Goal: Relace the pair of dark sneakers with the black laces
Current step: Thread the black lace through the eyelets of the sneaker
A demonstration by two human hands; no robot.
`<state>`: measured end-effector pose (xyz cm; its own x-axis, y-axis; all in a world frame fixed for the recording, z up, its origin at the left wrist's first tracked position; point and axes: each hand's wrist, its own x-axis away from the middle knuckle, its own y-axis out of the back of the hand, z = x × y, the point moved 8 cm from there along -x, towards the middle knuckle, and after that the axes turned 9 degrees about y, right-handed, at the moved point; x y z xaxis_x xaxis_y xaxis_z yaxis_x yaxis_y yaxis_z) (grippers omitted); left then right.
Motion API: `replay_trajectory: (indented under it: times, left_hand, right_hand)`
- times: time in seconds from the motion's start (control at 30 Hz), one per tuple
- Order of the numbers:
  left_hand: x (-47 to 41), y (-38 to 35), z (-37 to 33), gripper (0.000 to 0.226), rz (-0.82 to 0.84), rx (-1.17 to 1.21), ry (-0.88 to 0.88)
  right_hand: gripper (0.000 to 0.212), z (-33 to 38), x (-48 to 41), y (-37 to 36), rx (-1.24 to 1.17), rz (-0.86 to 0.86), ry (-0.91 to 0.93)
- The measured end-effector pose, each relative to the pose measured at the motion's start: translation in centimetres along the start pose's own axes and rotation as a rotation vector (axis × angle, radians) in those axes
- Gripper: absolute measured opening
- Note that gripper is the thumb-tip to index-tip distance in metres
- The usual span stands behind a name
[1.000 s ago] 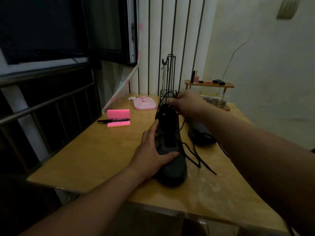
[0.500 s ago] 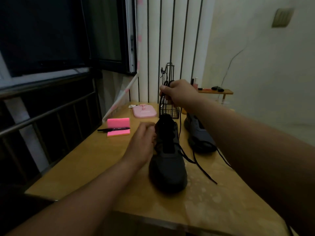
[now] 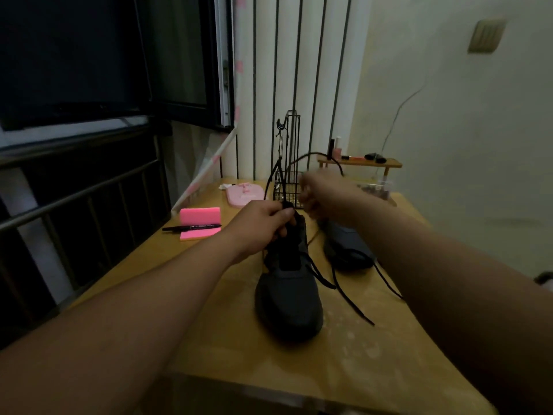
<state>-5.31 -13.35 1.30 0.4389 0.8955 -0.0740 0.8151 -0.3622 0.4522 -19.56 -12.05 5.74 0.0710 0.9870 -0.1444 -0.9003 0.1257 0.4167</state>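
Observation:
A dark sneaker (image 3: 288,298) stands toe toward me in the middle of the wooden table (image 3: 299,372). My left hand (image 3: 260,224) grips its collar and pinches a black lace (image 3: 272,178) that rises from there. My right hand (image 3: 321,194), blurred, is just behind the shoe's heel with its fingers curled; a loop of black lace (image 3: 317,155) arcs over it. Whether it holds that lace I cannot tell. Loose lace ends (image 3: 350,301) trail on the table to the right. The second dark sneaker (image 3: 348,247) lies behind, partly hidden by my right forearm.
A black wire basket (image 3: 287,175) stands behind the shoes. At the left lie pink sticky notes (image 3: 200,218) with a black pen (image 3: 191,227), and a pink flat object (image 3: 245,194). A small wooden shelf (image 3: 359,161) with bottles is at the back right.
My left hand moved up from the shoe's side to its collar and took hold of a lace. My right hand dropped from its raised position toward the shoe's heel.

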Motion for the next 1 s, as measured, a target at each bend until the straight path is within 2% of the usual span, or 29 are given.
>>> replay_trajectory:
  times: [0.07, 0.13, 0.2, 0.33, 0.5, 0.63, 0.7, 0.8, 0.87, 1.0]
  left_hand:
    - [0.1, 0.4, 0.2, 0.026, -0.024, 0.006, -0.033]
    - [0.1, 0.7, 0.1, 0.024, -0.038, 0.002, -0.069]
    - [0.2, 0.6, -0.4, 0.024, -0.027, -0.038, -0.104]
    - [0.6, 0.2, -1.6, 0.029, -0.001, -0.071, -0.171]
    - [1.2, 0.6, 0.6, 0.034, -0.039, 0.036, -0.121]
    - [0.6, 0.0, 2.0, 0.039, -0.079, -0.13, -0.188]
    - [-0.1, 0.2, 2.6, 0.044, -0.099, -0.14, -0.145]
    - [-0.8, -0.5, 4.3, 0.041, 0.068, 0.084, 0.018]
    - [-0.9, -0.7, 4.7, 0.039, 0.108, 0.067, 0.036]
    - [-1.1, -0.4, 4.5, 0.041, 0.088, -0.029, -0.01]
  right_hand:
    - [0.021, -3.0, 2.0, -1.1, 0.122, 0.141, -0.032]
    - [0.017, -4.5, 3.8, -2.6, 0.102, 0.28, -0.024]
    - [0.016, -4.7, 4.2, -3.3, 0.127, 0.332, 0.019]
    - [0.02, -4.0, 3.8, -3.7, 0.212, 0.279, 0.091]
    - [0.023, -4.3, 3.6, -3.8, 0.245, 0.252, 0.108]
    - [0.027, -3.7, 3.2, -3.6, 0.23, 0.221, 0.131]
    - [0.027, -3.5, 3.2, -3.7, 0.261, 0.24, 0.131]
    - [0.024, -3.8, 3.3, -4.1, 0.306, 0.292, 0.105]
    - [0.023, -3.8, 3.2, -4.0, 0.319, 0.284, 0.105]
    - [0.026, -3.2, 2.2, -3.9, 0.385, 0.203, 0.135]
